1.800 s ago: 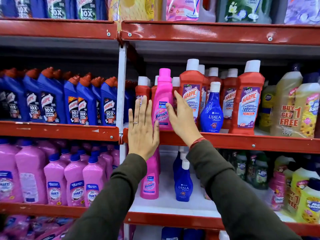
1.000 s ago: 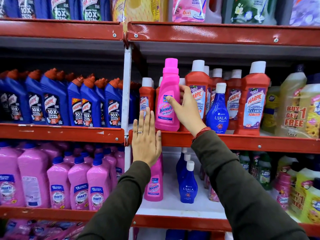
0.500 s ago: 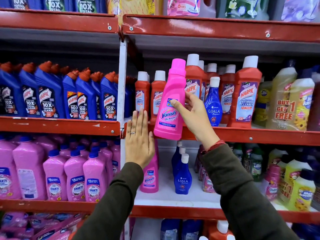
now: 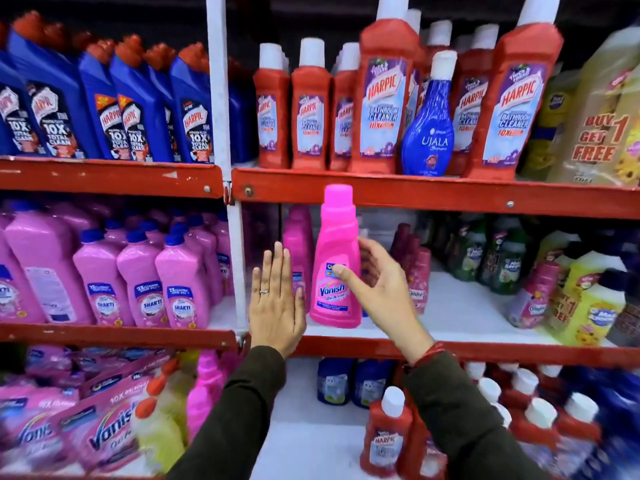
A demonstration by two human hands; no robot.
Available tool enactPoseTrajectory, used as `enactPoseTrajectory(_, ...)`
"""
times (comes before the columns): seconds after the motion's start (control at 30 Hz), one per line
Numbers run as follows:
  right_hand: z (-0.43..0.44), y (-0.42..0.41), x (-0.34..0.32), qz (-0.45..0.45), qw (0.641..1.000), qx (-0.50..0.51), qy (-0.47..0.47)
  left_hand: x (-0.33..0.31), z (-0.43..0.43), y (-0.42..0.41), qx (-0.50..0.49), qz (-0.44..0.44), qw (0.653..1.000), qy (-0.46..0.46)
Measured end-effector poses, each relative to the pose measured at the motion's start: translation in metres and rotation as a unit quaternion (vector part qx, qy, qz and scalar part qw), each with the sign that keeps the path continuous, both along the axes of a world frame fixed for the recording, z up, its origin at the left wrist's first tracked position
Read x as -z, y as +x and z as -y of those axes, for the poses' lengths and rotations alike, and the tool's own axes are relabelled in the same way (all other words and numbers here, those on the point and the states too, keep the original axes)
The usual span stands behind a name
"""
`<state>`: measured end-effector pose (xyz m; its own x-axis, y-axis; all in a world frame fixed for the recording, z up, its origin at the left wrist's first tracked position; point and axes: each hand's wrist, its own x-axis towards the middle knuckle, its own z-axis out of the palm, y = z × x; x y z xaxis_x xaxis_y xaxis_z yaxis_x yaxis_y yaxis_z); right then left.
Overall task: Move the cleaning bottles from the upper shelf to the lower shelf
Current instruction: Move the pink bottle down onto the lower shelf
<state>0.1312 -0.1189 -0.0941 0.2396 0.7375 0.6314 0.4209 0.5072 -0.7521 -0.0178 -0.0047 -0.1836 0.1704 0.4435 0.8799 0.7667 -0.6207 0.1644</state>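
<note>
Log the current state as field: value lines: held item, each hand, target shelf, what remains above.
held item: pink Vanish bottle, upright, at lower-shelf level
right hand: around the bottle, thumb on its label
left hand: flat, open, beside the bottle
lower shelf: another pink bottle behind
upper shelf: blue Ujala bottle among red Harpic bottles

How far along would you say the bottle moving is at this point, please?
Done: one pink Vanish bottle already stands on the lower shelf. In hand: the right hand brings a second Vanish bottle down there. Left: the blue Ujala bottle is still on the upper shelf.
</note>
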Motion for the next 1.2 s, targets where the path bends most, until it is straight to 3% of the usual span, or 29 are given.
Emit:
enactPoseTrajectory(0.33,-0.043,-0.004,0.083,0.001,0.994,0.014,-0.104,0.099,-0.004,0.001,-0.017,-0.037,0.994,-0.098)
enactPoseTrajectory(0.53,-0.085,-0.009,0.092,-0.004,0.988,-0.019,-0.152,0.102,-0.018,0.005,-0.033,-0.044,0.996,-0.075)
enactPoseTrajectory(0.97,-0.111,-0.017,0.101,0.009,0.986,-0.049,-0.162,0.105,-0.028,-0.003,-0.055,-0.053,0.994,-0.072)
enactPoseTrajectory(1.2,-0.097,-0.018,0.097,0.012,0.994,-0.010,-0.108,0.098,-0.029,-0.005,-0.038,-0.042,0.995,-0.083)
